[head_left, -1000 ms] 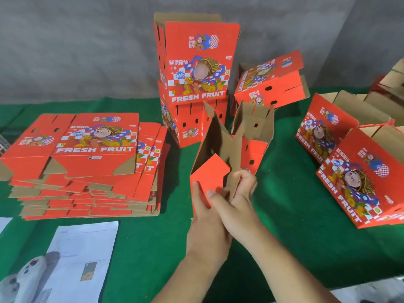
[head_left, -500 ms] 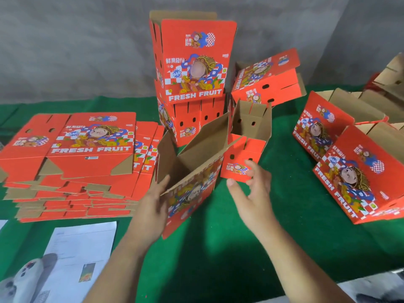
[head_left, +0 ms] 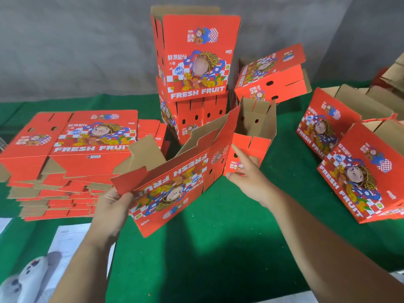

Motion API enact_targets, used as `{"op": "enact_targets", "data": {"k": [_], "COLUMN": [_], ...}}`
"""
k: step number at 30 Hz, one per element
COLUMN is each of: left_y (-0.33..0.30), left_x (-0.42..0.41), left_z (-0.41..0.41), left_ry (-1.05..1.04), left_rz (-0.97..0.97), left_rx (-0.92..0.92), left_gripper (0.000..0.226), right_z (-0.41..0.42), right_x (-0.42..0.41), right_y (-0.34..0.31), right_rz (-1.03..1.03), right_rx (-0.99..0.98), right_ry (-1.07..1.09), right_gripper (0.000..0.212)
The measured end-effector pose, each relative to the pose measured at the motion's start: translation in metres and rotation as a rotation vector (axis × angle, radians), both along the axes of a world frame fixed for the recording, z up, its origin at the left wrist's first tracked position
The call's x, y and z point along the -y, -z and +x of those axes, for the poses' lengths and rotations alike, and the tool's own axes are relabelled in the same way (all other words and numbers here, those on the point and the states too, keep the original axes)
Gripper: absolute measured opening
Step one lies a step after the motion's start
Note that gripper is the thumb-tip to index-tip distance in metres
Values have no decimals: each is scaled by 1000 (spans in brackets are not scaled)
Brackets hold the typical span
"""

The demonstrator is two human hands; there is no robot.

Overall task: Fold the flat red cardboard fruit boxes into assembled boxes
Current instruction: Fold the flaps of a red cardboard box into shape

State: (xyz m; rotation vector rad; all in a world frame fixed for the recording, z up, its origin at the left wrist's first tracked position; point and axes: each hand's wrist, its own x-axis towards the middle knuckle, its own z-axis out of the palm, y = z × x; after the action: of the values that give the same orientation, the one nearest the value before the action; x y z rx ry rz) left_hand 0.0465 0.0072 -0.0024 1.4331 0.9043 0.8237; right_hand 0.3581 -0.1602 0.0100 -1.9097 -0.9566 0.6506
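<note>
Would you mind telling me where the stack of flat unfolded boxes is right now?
In the head view, the stack of flat boxes lies on the green table, left of the left hand and the half-opened box it holds.

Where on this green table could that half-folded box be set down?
Bare green cloth lies in front, between the left hand holding the box and the tipped boxes at right. Crowded: the flat stack left, the tall stacked boxes behind.
</note>
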Motion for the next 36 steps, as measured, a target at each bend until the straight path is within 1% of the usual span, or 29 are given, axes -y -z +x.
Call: {"op": "enact_targets", "data": {"k": [2,6,9,12,14,15,16,17,19,20,22,23,25,26,28,29,31,32,34,36], "left_y": [3,5,3,-2,-4,-6,-6,-6,-5,-4,-6,-6,-8,-7,-7,-8,-9,-9,-8,-4], "left_x": [-10,-19,-16,-16,-15,-14,-12,-9,-1,3,9,11,15,17,20,21,22,23,29,35], "left_z": [-7,-5,5,12,16,19,22,26,34,37,42,44,46,46,45,45,47,49,54,58], "left_ry": [-20,4,41,61,75,82,87,91,87,83,84,89,109,120,121,116,92,76,42,23], "left_rz": [-14,-46,-46,-74,-76,-67,-57,-49,-52,-61,-61,-53,-24,10,119,182,317,391,516,535], "left_rx": [21,31,27,51,51,43,30,22,48,73,113,113,68,42,-37,-117,-290,-345,-392,-348], "left_gripper": [54,44,47,30,28,28,29,32,48,51,52,54,61,64,65,68,80,85,92,96], "right_z": [-2,-4,-2,1,5,7,10,12,16,17,19,20,19,17,11,10,8,6,-3,-13], "right_x": [-7,-19,-24,-23,-20,-18,-16,-13,-7,-4,2,6,18,25,39,46,59,64,74,79], "right_y": [0,4,6,5,4,3,2,2,3,3,2,4,6,4,-7,-12,-17,-18,-16,-9], "right_rz": [2,2,6,25,67,86,87,72,46,42,1,-48,-150,-160,-109,-88,-127,-173,-273,-316], "right_rx": [-3,25,33,77,138,164,180,183,153,134,124,171,321,366,393,424,549,601,609,559], "right_ry": [-37,-80,-64,-77,-68,-50,-32,-15,9,7,-18,-28,-54,-56,-57,-50,14,62,142,180], "right_gripper": [80,80,86,93,93,88,78,64,37,30,20,21,29,26,16,20,41,51,65,77]}}
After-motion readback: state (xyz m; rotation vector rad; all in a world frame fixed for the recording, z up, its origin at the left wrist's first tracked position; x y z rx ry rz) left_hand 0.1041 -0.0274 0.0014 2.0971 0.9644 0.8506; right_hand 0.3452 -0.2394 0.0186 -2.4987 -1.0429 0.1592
